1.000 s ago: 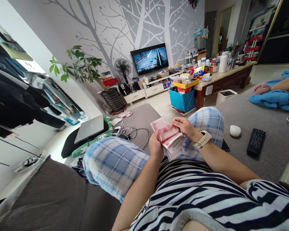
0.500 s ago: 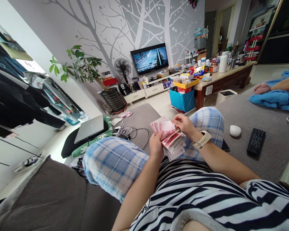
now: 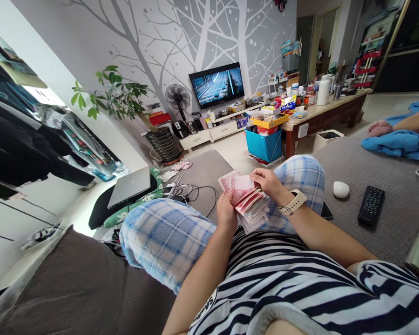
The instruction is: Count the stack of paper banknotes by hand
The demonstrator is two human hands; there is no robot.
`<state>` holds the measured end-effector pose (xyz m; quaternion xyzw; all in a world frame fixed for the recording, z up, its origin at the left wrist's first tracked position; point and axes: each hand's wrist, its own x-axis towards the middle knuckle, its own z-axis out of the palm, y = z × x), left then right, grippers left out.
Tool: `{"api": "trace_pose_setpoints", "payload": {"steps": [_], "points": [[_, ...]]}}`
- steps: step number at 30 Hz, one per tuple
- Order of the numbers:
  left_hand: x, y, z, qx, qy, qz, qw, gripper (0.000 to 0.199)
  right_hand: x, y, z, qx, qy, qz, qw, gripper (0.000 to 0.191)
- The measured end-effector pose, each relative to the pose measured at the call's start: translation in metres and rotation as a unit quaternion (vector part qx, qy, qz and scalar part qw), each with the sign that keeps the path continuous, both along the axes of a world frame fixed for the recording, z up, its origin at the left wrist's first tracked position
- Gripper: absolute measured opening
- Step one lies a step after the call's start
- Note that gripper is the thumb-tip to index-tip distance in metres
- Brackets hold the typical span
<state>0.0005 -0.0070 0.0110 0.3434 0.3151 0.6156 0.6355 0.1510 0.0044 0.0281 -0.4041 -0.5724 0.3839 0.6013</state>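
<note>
Head view:
- Left hand [image 3: 226, 213]: closed round the lower part of a sheaf of pink-red banknotes [image 3: 252, 203], fingers and thumb curled firmly on it.
- Right hand [image 3: 268, 182]: partly open, with fingertips [image 3: 254, 175] resting on the top note. Whether the thumb pinches that note is hidden. One white-strapped wristwatch [image 3: 292, 202] sits on this wrist.
- Sheaf: one, held in the air between the knees of blue plaid trousers [image 3: 165, 237]. The notes are fanned and overlapping, and the top one bends away from the rest. Note count cannot be established from this position.
- Right of the hands, on the grey sofa [image 3: 405, 232]: one white computer mouse [image 3: 341, 190], one black remote control [image 3: 371, 205] and one dark phone [image 3: 326, 210] against the knee.
- Left of the hands: one silver laptop [image 3: 129, 187] on a green-patterned cushion [image 3: 155, 179], with loose cables beside it.
- Farther out: another person's bare foot [image 3: 380, 129] by a blue towel [image 3: 401, 144], one wall television [image 3: 216, 84], one standing fan [image 3: 177, 97] and one leafy plant [image 3: 111, 90].
</note>
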Motion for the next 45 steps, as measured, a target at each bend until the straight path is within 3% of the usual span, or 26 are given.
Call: {"api": "trace_pose_setpoints", "payload": {"steps": [6, 18, 35, 45], "points": [[0.0, 0.008, -0.008, 0.0, -0.005, 0.052, 0.999, 0.028, 0.0, -0.001, 0.001, 0.002, 0.001, 0.004, 1.0, 0.029], [-0.001, 0.015, -0.015, 0.0, -0.023, 0.069, 0.997, 0.024, 0.0, -0.006, 0.004, 0.015, 0.005, 0.025, 1.0, 0.028], [-0.001, 0.009, -0.009, 0.002, -0.002, 0.072, 0.997, 0.016, -0.001, -0.008, 0.006, 0.024, 0.003, 0.033, 0.999, 0.029], [-0.001, 0.01, -0.01, 0.001, 0.023, 0.082, 0.996, 0.025, -0.002, -0.009, 0.007, 0.01, 0.02, 0.06, 0.998, 0.031]]}}
